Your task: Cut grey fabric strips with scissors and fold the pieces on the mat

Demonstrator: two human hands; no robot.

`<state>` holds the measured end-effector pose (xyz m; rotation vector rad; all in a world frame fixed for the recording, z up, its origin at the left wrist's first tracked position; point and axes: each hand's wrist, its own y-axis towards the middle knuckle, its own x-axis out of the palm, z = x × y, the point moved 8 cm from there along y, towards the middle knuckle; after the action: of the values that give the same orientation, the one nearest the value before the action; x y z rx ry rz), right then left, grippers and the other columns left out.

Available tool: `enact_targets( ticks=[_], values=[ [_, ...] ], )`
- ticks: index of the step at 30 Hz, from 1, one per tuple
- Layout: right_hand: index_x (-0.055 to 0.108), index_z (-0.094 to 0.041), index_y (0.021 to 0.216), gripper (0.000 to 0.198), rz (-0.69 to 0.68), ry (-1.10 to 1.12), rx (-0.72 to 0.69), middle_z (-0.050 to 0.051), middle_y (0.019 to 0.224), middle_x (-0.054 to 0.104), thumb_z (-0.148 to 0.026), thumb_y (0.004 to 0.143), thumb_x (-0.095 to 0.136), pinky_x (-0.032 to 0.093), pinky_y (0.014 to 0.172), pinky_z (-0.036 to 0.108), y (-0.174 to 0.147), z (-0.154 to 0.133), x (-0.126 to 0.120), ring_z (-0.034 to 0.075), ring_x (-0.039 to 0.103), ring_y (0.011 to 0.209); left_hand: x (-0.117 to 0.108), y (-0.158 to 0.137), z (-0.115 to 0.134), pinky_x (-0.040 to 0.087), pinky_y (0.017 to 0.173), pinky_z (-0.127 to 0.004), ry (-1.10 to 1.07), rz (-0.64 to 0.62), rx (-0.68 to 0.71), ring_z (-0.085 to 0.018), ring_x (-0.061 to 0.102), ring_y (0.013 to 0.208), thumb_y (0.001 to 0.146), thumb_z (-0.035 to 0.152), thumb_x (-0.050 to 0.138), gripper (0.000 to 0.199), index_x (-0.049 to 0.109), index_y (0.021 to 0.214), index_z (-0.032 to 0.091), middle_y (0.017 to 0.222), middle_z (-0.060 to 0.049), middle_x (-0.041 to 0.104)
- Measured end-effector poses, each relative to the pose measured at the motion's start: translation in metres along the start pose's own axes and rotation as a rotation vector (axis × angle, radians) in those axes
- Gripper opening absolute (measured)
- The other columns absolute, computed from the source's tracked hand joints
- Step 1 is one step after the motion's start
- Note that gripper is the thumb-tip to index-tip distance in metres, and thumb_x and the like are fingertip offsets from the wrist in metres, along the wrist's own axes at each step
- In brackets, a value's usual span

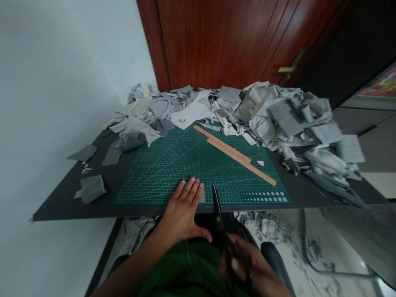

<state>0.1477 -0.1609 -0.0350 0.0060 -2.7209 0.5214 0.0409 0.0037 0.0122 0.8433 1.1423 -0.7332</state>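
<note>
My left hand (pixel 185 210) lies flat, fingers stretched, at the near edge of the green cutting mat (pixel 161 165). Under its fingers is a small grey fabric piece (pixel 202 193), mostly covered. My right hand (pixel 244 258) is closed round the handles of black scissors (pixel 219 218). The blades look closed and point away from me, with the tip over the mat's near edge, right of the fabric piece. Two wooden rulers (pixel 229 152) lie slantwise on the mat, one against the other. A small pink piece, perhaps tailor's chalk (pixel 260 163), sits beside them.
Grey and white fabric scraps (pixel 287 115) are heaped along the back and right of the dark table (pixel 62 202). Loose grey pieces (pixel 93 189) lie at its left. A white paper (pixel 190 115) rests on the back heap. More scraps (pixel 269 231) litter the floor below.
</note>
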Motion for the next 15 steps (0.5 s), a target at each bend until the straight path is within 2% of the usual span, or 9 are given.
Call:
enact_targets(
  ticks=[2,4,6,9,12,15],
  values=[
    [0.058,-0.027,0.133,0.066,0.059,0.100,0.021,0.005,0.096,0.068,-0.057,0.080,0.083,0.056,0.069,0.033,-0.002,0.011,-0.004,0.022,0.073,0.082,-0.001,0.001,-0.001,0.013,0.129,-0.055,0.000,-0.011,0.023,-0.040,0.029,0.154,0.057,0.107,0.041,0.147,0.030,0.162,0.005,0.163,-0.022,0.039],
    [0.051,-0.031,0.140,0.074,0.115,0.151,0.032,0.002,0.094,0.065,-0.057,0.079,0.084,0.055,0.056,0.029,-0.003,0.020,-0.007,0.018,0.069,0.068,-0.001,0.003,-0.004,0.015,0.129,-0.052,0.002,-0.040,0.042,-0.038,0.030,0.155,0.062,0.105,0.040,0.140,0.031,0.161,0.005,0.164,-0.022,0.038],
    [0.047,-0.033,0.143,0.075,0.150,0.123,0.024,0.000,0.089,0.062,-0.059,0.081,0.081,0.048,0.044,0.024,-0.006,0.023,-0.008,0.013,0.060,0.055,0.000,0.004,-0.007,0.018,0.129,-0.050,0.009,-0.073,0.049,-0.036,0.031,0.155,0.072,0.100,0.040,0.129,0.033,0.160,0.006,0.164,-0.021,0.037],
    [0.052,-0.036,0.142,0.068,0.174,0.046,0.014,0.001,0.089,0.062,-0.062,0.084,0.077,0.044,0.041,0.022,-0.012,0.024,-0.008,0.010,0.053,0.049,0.000,0.004,-0.009,0.019,0.129,-0.050,0.019,-0.087,0.049,-0.034,0.029,0.156,0.081,0.094,0.041,0.118,0.032,0.161,0.008,0.166,-0.020,0.034],
    [0.059,-0.043,0.136,0.069,0.219,0.056,0.039,0.002,0.081,0.063,-0.069,0.075,0.079,0.048,0.042,0.029,-0.021,0.028,-0.010,0.017,0.059,0.051,0.001,0.002,-0.008,0.017,0.129,-0.051,0.015,-0.067,0.046,-0.036,0.027,0.156,0.074,0.098,0.042,0.127,0.029,0.162,0.007,0.166,-0.021,0.033],
    [0.063,-0.045,0.133,0.073,0.262,0.105,0.076,0.004,0.079,0.067,-0.071,0.068,0.083,0.058,0.053,0.039,-0.032,0.030,-0.007,0.029,0.071,0.067,0.002,0.001,-0.007,0.016,0.129,-0.052,0.012,-0.045,0.031,-0.039,0.029,0.155,0.065,0.103,0.043,0.138,0.028,0.162,0.007,0.165,-0.022,0.034]
  ],
)
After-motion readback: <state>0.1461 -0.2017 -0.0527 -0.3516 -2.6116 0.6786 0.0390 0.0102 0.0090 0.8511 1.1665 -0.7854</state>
